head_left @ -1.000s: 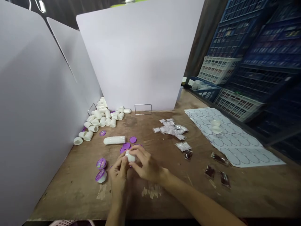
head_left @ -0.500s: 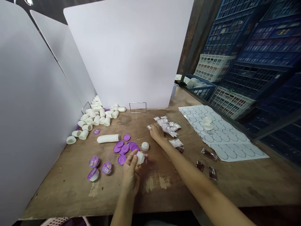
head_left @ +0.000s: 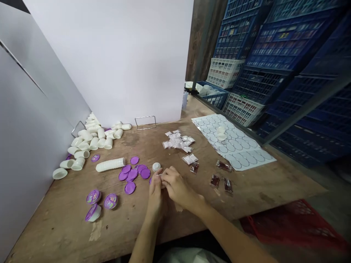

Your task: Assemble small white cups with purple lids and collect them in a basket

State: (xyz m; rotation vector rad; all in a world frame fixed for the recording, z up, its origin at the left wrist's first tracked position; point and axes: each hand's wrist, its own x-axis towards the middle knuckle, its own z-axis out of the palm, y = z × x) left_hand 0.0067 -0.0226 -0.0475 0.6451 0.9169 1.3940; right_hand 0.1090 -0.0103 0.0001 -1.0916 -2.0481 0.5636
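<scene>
Left hand (head_left: 155,193), right hand (head_left: 175,185) together, closed round small white item (head_left: 163,186), mostly hidden; purple lids (head_left: 132,174) at ten o'clock, white sachets (head_left: 176,142) at one.

Fingers (head_left: 171,177) around a white item (head_left: 163,186), purple lids (head_left: 132,174), white packets (head_left: 177,142)

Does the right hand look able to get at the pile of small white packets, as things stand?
Probably yes: I see nothing standing on the tabletop between the right hand and the white packets, though it would likely first have to leave its work beside the left hand.
</scene>
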